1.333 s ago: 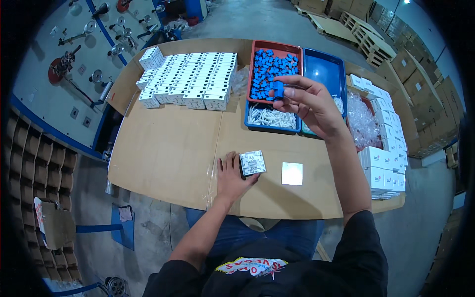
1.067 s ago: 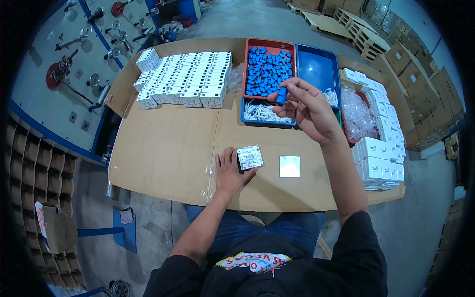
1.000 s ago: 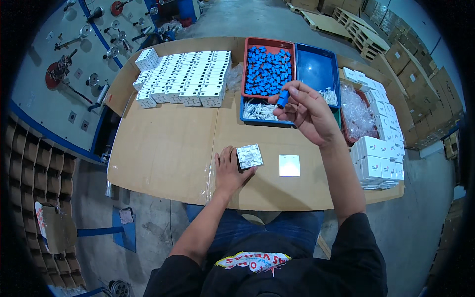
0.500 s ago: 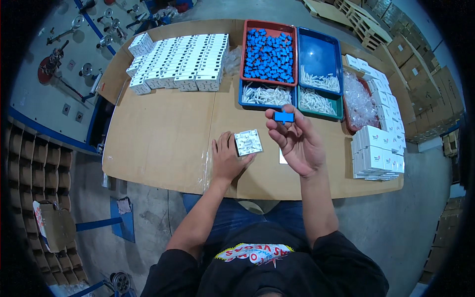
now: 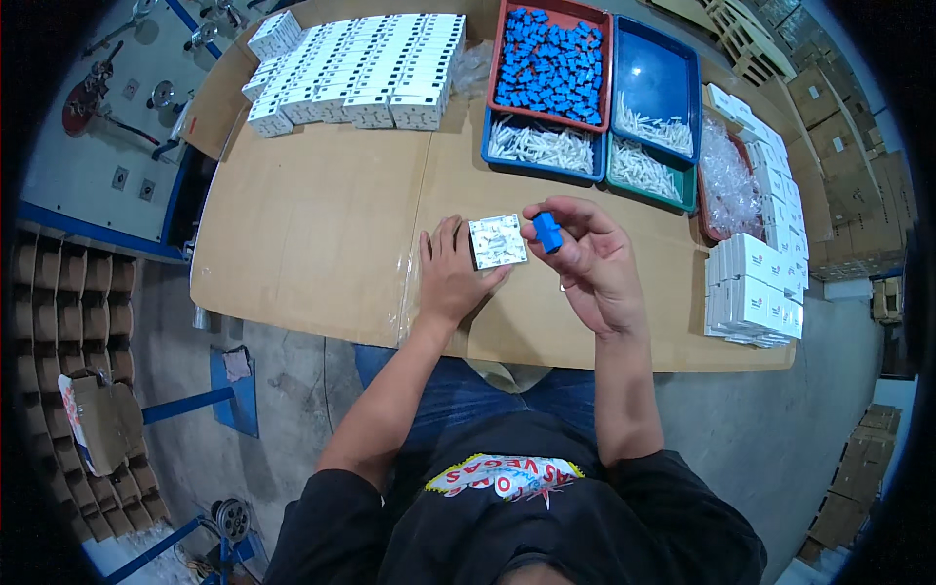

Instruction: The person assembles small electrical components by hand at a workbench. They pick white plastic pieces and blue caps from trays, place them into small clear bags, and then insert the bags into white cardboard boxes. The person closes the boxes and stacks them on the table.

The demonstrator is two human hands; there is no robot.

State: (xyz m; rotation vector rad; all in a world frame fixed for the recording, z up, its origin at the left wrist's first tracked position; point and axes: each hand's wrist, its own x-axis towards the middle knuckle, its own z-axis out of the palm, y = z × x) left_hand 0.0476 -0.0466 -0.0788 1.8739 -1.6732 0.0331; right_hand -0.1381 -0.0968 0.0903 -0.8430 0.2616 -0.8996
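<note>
My right hand (image 5: 590,255) pinches a small blue plastic piece (image 5: 547,233) between thumb and fingers, holding it above the cardboard tabletop. Just left of it is a square white plastic unit (image 5: 497,241), its moulded inner side facing up. Along that unit's left side lie the fingers of my left hand (image 5: 452,276), with the thumb at its near edge, gripping it on the table. More blue pieces (image 5: 551,63) like the held one fill a red tray (image 5: 499,73) at the back.
Stacked white boxes (image 5: 366,73) stand at the back left. Trays of white slim parts (image 5: 541,146) sit below and beside the red tray, one a blue tray (image 5: 653,58). On the right are clear plastic bags (image 5: 726,180) and white flat boxes (image 5: 756,288). Tabletop cardboard (image 5: 302,234) spreads left.
The blue piece has been turned in my right hand from level to tilted and brought closer to the white unit. The whole view has shifted slightly. My left hand keeps its hold.
</note>
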